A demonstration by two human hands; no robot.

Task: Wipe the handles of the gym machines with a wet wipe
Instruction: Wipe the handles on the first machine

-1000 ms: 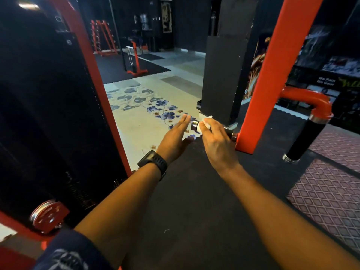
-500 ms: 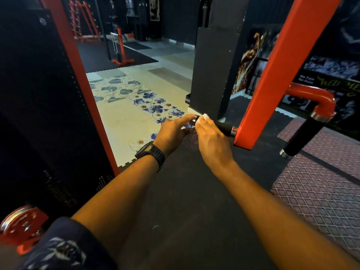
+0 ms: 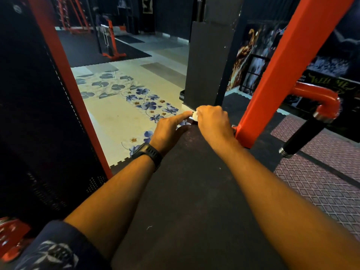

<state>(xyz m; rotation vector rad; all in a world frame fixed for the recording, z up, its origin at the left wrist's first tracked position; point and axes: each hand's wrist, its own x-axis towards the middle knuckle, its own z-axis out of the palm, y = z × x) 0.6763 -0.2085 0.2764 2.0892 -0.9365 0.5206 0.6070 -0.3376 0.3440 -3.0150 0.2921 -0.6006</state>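
Note:
A short black handle (image 3: 190,120) sticks out leftward from the red machine arm (image 3: 282,61). My right hand (image 3: 213,121) is wrapped over it and covers most of it. A bit of white wet wipe (image 3: 194,115) shows at the knuckles, held against the handle. My left hand (image 3: 170,129), with a black watch on the wrist, reaches in from the left; its index finger is stretched out and touches the handle's metal end cap. A second black handle (image 3: 303,135) hangs from a red elbow pipe on the right.
A black perforated weight-stack cover with a red upright (image 3: 64,78) stands close on the left. Dark rubber matting (image 3: 185,191) lies underfoot, and red diamond-pattern matting (image 3: 321,182) at right. A black pillar (image 3: 206,61) stands behind the handle. Floral floor tiles (image 3: 124,106) stretch ahead.
My right hand has slid back along the handle toward the red arm and now covers it. The left index finger stays at the end cap. The view has moved closer.

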